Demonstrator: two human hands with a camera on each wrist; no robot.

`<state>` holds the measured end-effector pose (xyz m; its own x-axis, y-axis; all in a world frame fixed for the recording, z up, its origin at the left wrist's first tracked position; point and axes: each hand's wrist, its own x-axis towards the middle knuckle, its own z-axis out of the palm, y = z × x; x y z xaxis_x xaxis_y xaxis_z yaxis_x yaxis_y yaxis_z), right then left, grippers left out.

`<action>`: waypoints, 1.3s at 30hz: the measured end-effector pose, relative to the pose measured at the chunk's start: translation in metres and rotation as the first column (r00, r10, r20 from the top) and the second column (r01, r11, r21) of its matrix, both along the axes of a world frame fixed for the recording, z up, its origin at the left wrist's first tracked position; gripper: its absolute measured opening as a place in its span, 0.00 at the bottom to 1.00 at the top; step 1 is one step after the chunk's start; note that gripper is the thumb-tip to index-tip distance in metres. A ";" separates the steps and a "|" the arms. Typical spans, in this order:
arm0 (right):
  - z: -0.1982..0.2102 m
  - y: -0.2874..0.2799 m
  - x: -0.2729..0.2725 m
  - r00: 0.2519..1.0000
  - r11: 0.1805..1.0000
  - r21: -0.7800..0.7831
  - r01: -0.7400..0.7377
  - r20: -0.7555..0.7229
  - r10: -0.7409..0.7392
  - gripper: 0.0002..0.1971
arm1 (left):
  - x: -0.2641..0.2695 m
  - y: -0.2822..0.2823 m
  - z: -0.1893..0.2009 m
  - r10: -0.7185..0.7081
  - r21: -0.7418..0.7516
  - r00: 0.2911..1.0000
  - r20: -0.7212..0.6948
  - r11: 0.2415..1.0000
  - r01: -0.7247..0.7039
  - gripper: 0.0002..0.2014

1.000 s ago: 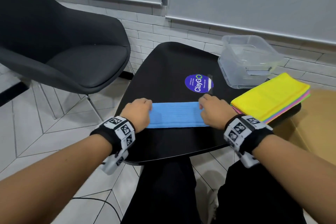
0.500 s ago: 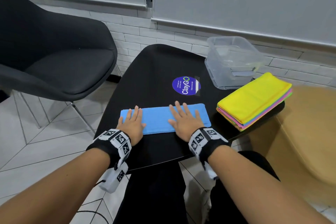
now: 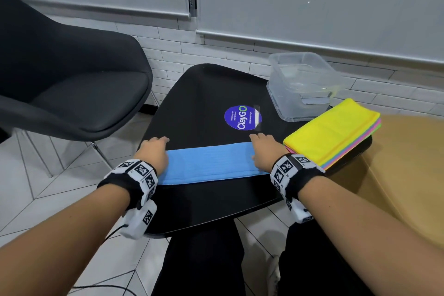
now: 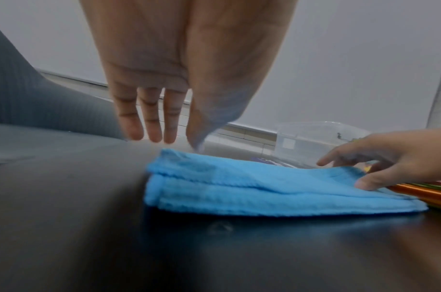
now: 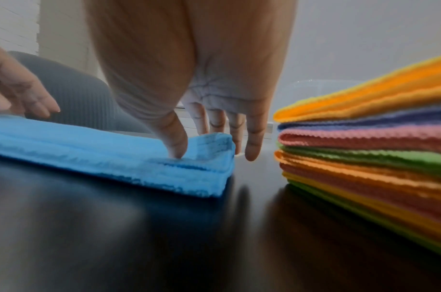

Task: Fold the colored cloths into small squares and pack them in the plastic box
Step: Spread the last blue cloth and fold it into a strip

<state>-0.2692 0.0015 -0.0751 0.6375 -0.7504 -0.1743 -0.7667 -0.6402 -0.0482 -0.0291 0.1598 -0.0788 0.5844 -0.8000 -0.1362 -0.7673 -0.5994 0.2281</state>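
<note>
Blue cloth (image 3: 211, 163) folded strip, flat; stack (image 3: 334, 134) beside clear box (image 3: 288, 101), seemingly empty.

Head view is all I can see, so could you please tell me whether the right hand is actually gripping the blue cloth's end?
Observer: On the right wrist view, the thumb of the right hand presses on top of the blue cloth, with fingers behind its raised far corner, seemingly pinching it.
Operator: Thank you. Does that end touch the cloth stack?
Observer: No, the cloth stack is apart; bare table shows between them.
Operator: And the left hand, please?
Observer: The left hand hangs straight-fingered beyond the far corner, not curled round it.
</note>
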 end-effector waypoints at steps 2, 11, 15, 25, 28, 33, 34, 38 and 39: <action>0.004 -0.003 -0.001 1.000 1.000 0.020 -0.002 -0.002 0.002 0.22 | 0.006 0.000 -0.001 0.013 0.086 1.000 -0.002 0.996 -0.013 0.27; 0.011 0.002 -0.011 0.971 0.979 0.150 0.135 0.179 -0.161 0.09 | 0.009 0.006 -0.006 0.121 -0.127 0.967 -0.226 0.980 -0.153 0.11; 0.031 0.002 -0.016 0.936 0.969 0.203 0.143 0.291 -0.199 0.12 | 0.005 0.005 0.007 0.107 -0.277 0.905 -0.411 0.931 -0.236 0.14; 0.120 -0.066 -0.086 0.877 0.973 0.085 0.215 0.421 -0.231 0.21 | -0.072 -0.034 0.083 -0.217 -0.484 0.737 -0.641 0.859 -0.168 0.21; 0.133 -0.103 -0.121 0.863 0.952 0.040 0.304 0.411 -0.293 0.21 | -0.120 -0.060 0.096 -0.349 -0.542 0.690 -0.634 0.837 -0.075 0.20; 0.145 -0.155 -0.169 0.834 0.911 0.004 0.413 0.400 -0.380 0.22 | -0.193 -0.106 0.089 -0.419 -0.563 0.625 -0.659 0.826 -0.039 0.14; 0.145 -0.164 -0.176 0.826 0.903 0.008 0.430 0.401 -0.396 0.22 | -0.204 -0.114 0.085 -0.401 -0.547 0.621 -0.674 0.835 -0.055 0.13; 0.137 -0.195 -0.195 0.818 0.894 0.020 0.448 0.394 -0.419 0.21 | -0.234 -0.140 0.067 -0.350 -0.506 0.602 -0.718 0.856 -0.106 0.08; 0.132 -0.202 -0.198 0.820 0.893 0.018 0.449 0.389 -0.420 0.20 | -0.238 -0.145 0.063 -0.338 -0.496 0.602 -0.724 0.861 -0.113 0.08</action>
